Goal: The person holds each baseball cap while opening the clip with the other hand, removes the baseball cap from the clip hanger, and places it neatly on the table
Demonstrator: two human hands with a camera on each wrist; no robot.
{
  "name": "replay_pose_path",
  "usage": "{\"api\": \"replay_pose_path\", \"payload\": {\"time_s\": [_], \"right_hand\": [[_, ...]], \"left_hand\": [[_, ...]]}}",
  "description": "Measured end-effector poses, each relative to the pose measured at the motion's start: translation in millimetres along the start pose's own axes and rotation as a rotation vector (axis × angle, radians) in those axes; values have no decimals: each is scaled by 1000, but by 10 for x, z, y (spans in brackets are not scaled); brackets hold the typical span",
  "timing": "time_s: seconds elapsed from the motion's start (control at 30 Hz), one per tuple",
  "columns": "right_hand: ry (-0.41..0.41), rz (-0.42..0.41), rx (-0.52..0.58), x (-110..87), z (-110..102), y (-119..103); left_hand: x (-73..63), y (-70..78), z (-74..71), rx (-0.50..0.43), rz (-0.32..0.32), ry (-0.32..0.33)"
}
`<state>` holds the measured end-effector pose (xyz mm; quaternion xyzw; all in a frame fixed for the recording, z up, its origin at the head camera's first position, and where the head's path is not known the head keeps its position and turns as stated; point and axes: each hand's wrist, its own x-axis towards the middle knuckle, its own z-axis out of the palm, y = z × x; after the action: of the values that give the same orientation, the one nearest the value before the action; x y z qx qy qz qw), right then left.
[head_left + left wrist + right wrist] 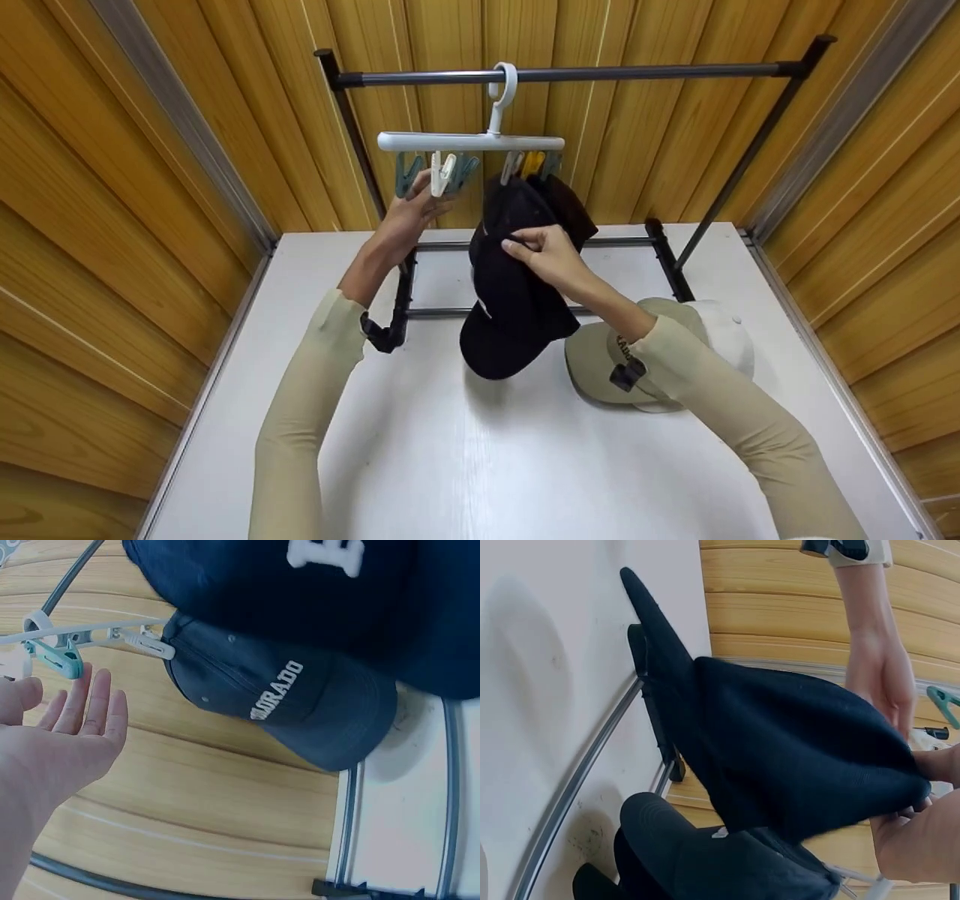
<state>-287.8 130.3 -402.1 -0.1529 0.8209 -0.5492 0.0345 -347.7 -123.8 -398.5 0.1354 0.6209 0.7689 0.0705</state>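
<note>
My right hand (551, 259) pinches the edge of a dark navy baseball cap (510, 300), whose brim hangs downward. White lettering shows on this cap (326, 555) in the left wrist view. Behind it, a second dark cap (300, 697) lettered COLORADO hangs from a white clothespin (150, 643). My left hand (409, 221) is raised beneath the left clothespins, its fingers extended close to a teal clothespin (60, 658); whether they touch is unclear. A white clip hanger (465, 141) carries these pins, among them a white clothespin (441, 174) and a yellow clothespin (532, 163).
The hanger hooks over the top bar (637, 73) of a dark metal rack. On the white floor (465, 465), a beige cap (600, 367) and a white cap (724, 337) lie at right, partly under my right arm. Wood-panelled walls (97, 247) surround the rack.
</note>
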Motion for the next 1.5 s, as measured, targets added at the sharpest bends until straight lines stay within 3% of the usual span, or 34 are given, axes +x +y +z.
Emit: {"api": "replay_pose_path", "payload": {"time_s": [0.13,0.27,0.43,0.53,0.67,0.8,0.93,1.1,1.27,1.5], "right_hand": [[-17,32,59,-76,-116,19],[-24,73,93,-145,-244,34],[-16,106,119,-226,-412,80],[-3,129,132,-277,-514,113],[-3,175,155,-346,-643,155],[-27,231,182,-411,-747,195],[-62,285,221,-474,-800,263],[-131,333,272,-561,-832,443],[-170,340,288,-655,-876,639],[-195,336,321,-751,-936,901]], "left_hand": [[-117,-13,-97,99,-12,28],[-267,-39,-188,265,49,79],[-499,-68,-259,564,149,183],[-635,-97,-326,784,174,233],[-769,-156,-447,1038,155,268],[-871,-231,-572,1197,105,266],[-972,-342,-672,1296,118,247],[-1103,-507,-740,1345,174,200],[-1168,-614,-778,1340,158,186],[-1187,-641,-822,1305,115,170]]}}
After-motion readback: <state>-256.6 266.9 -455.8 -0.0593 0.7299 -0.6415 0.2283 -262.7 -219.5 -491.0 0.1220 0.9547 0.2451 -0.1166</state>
